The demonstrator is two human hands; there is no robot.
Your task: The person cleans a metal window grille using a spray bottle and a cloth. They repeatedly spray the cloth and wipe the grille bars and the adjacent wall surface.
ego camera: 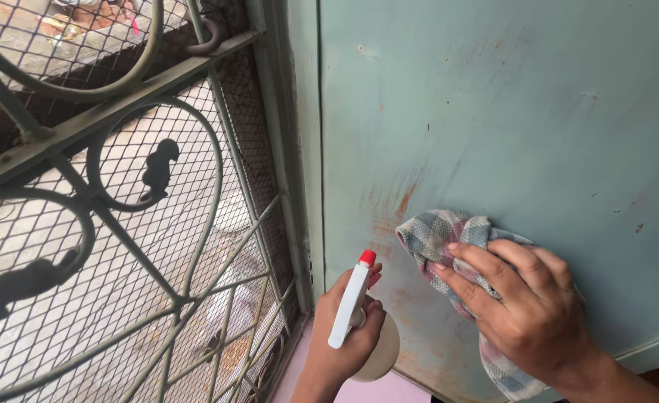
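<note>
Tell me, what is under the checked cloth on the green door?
The right hand presses the checked cloth flat against the pale green metal door. Rust-coloured marks show beside it. The surface directly under the cloth is covered, so its state cannot be seen.

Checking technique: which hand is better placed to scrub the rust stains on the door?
Probably the right hand: it presses the checked cloth flat against the green metal door beside the stains. The left hand grips the spray bottle.
</note>
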